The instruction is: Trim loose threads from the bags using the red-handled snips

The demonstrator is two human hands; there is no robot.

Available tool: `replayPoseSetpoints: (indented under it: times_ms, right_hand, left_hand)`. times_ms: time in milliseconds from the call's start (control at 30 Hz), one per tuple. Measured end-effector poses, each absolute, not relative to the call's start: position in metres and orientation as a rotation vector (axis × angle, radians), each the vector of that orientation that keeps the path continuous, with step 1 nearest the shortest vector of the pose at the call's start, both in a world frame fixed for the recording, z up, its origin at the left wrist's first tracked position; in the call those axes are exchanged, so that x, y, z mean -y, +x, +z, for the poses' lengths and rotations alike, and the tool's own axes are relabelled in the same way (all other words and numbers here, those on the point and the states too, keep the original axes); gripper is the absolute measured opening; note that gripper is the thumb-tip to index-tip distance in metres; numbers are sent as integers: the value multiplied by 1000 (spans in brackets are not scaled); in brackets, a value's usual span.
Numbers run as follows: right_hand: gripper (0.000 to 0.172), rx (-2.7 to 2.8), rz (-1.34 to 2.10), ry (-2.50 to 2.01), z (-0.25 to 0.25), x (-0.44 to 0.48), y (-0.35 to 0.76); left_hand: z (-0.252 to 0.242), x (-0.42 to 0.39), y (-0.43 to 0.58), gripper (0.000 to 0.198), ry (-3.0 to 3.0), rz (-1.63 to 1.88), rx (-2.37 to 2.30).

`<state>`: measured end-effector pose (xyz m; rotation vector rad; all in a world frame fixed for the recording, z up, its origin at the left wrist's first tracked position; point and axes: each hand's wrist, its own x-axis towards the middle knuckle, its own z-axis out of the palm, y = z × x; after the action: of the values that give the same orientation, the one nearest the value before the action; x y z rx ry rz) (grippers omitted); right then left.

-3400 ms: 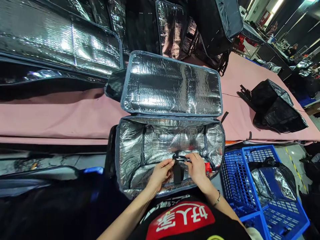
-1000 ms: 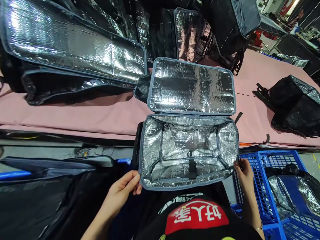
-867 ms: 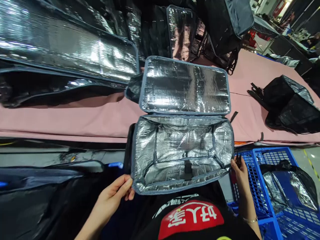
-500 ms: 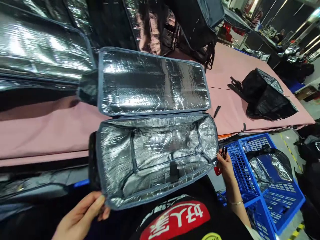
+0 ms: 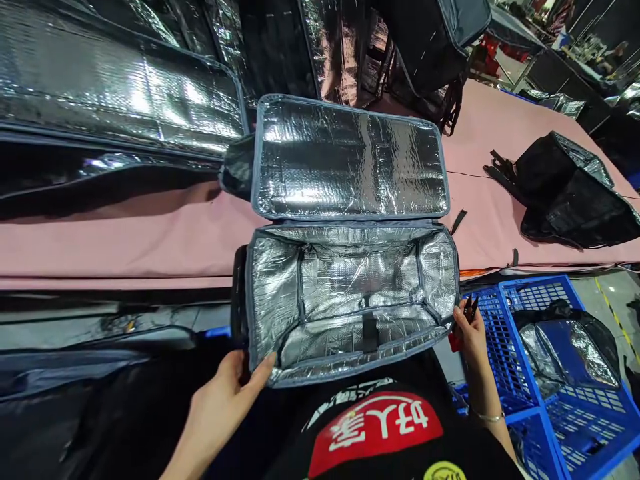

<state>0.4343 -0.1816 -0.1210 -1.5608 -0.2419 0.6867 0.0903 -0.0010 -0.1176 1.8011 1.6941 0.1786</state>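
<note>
An insulated cooler bag (image 5: 360, 267) with a silver foil lining and grey edge binding hangs open before me, its inside facing up. Its lid (image 5: 350, 163) is folded back onto the pink table. A short black strap (image 5: 370, 332) lies against the inner front wall. My left hand (image 5: 233, 387) grips the near left corner, thumb over the rim. At the near right corner my right hand (image 5: 470, 330) pinches the rim. That same hand also holds thread snips (image 5: 471, 308) with dark points up and a red part below.
The pink table (image 5: 165, 247) runs across the view. Large foil-lined bags (image 5: 120, 93) fill its back left. A black bag (image 5: 565, 193) lies at the right. Blue plastic crates (image 5: 555, 410) stand below on the right, one holding a foil-lined bag (image 5: 573, 350).
The bag and both hands now sit further right in view, as does the whole scene. My left thumb has moved from the outer corner to over the rim.
</note>
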Motion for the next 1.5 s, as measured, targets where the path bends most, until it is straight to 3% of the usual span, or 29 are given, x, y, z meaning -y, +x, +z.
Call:
replayPoseSetpoints:
  times_ms: [133,267,367,433,567,733,867,1067,1233,1500]
  right_hand:
    - [40,262,675,-1576,-121,181,433]
    - [43,264,683,-1628,-124,181,437]
    - [41,338,603,-1737,-127,180,440]
    - [37,437,456,-1817,-126,178,440]
    - [33,537,187,-1922,-114,173,430]
    - [36,586,126,-1860,-92,165,408]
    - [32,753,268,-1820,-81,146,395]
    - [25,1088,218,-1774,-67,98,381]
    - [30,1110,173,-1885,-59,55,363]
    - [21,1209,106,-1995,-58,28,349]
  left_hand:
    - [-113,-6,94,38,1736,22,-1667]
    - [-84,-19,98,45,1796,-93,-1712]
    - [-56,-28,114,50,1907,336,-1883]
    - [-42,-36,135,48,1847,695,-1699]
    - [-32,-59,199,50,1434,640,-1049]
    - [-40,-87,272,57,1001,527,-928]
    - [-57,-89,297,52,923,651,-898]
    - [-84,-68,286,44,979,825,-838]
    - [-96,-63,273,43,977,867,-823]
    - [-97,-62,271,41,924,887,-809]
